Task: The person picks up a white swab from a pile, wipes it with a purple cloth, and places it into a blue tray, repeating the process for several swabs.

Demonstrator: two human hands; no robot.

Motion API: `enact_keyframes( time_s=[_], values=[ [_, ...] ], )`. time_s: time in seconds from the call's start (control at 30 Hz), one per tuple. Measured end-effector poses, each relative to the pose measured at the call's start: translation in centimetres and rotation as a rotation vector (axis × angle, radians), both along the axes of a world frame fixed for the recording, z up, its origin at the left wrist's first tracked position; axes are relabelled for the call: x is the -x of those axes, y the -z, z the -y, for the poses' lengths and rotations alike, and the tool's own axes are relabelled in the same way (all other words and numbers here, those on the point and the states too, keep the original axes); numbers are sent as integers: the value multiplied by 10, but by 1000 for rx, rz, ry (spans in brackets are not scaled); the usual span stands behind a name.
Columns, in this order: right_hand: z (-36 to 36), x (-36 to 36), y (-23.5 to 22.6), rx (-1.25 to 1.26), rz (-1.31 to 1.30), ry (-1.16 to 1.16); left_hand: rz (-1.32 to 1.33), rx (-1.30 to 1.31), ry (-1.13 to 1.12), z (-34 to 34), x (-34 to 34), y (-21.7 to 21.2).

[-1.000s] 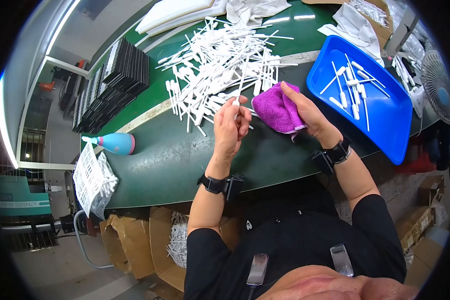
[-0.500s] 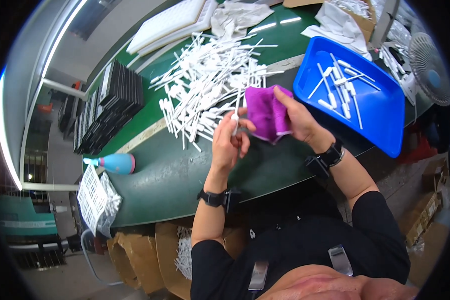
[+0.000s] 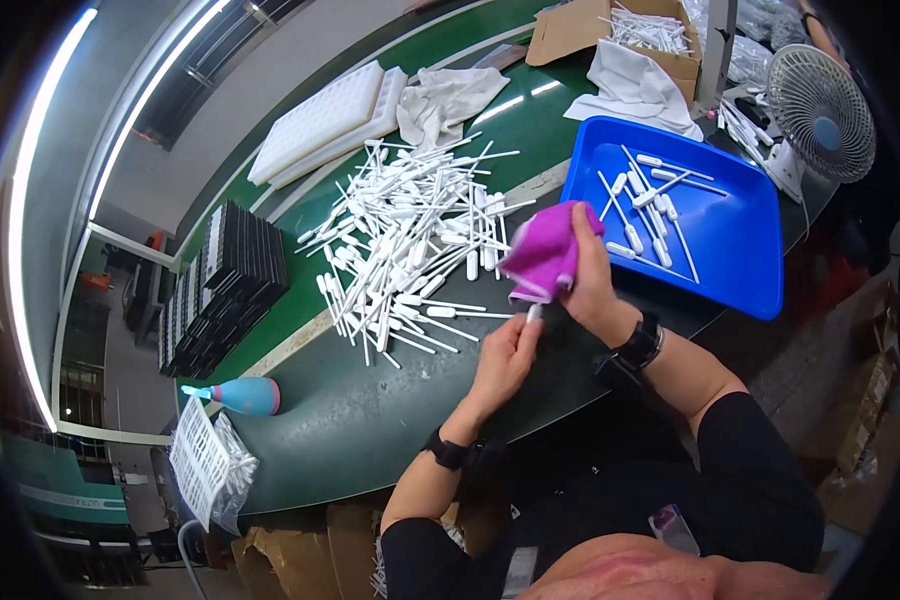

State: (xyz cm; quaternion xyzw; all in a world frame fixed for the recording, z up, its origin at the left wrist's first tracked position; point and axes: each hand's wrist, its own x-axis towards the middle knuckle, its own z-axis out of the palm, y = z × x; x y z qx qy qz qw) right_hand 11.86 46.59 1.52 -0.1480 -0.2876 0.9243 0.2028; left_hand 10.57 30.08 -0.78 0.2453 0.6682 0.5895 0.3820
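In my right hand (image 3: 598, 292) is a bunched purple cloth (image 3: 542, 252), with the thumb and fingers closed around it. Just below, my left hand (image 3: 502, 366) pinches a white plastic stick with a thick, rounded end (image 3: 535, 313). That end shows above the fingertips, and the stick's thin part seems hidden by the cloth. To the left of both hands spreads a pile of similar white sticks (image 3: 410, 235). A blue tray (image 3: 745, 285), just right of my right hand, holds several more.
Stacked black trays (image 3: 235, 255) stand at left, near a blue spray bottle (image 3: 245, 396) and a bagged bundle with a printed sheet (image 3: 198, 455). White foam trays (image 3: 320, 115) and white cloths (image 3: 445, 105) lie behind. A cardboard box (image 3: 670, 65) and a fan (image 3: 820, 110) are far right.
My left hand has moved right and in toward the cloth, bringing the stick against it. The cloth is now bunched more tightly in my right hand. The whole view has shifted slightly.
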Motion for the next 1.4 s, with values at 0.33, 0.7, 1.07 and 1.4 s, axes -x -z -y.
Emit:
enact_keyframes(
  time_s=[0.33, 0.7, 1.07, 1.4],
  values=[
    [19, -2, 25, -785, -101, -290, -800, -15, -291, 24, 12, -8],
    [29, -5, 17, -718, -33, -878, -39, -537, -671, 52, 48, -32],
    [32, -7, 24, -1150, -113, -321, -158, -396, -797, 33, 26, -31],
    [27, -11, 15, -1200, 78, -427, -315, -317, -473, 17, 9, -18]
  ],
)
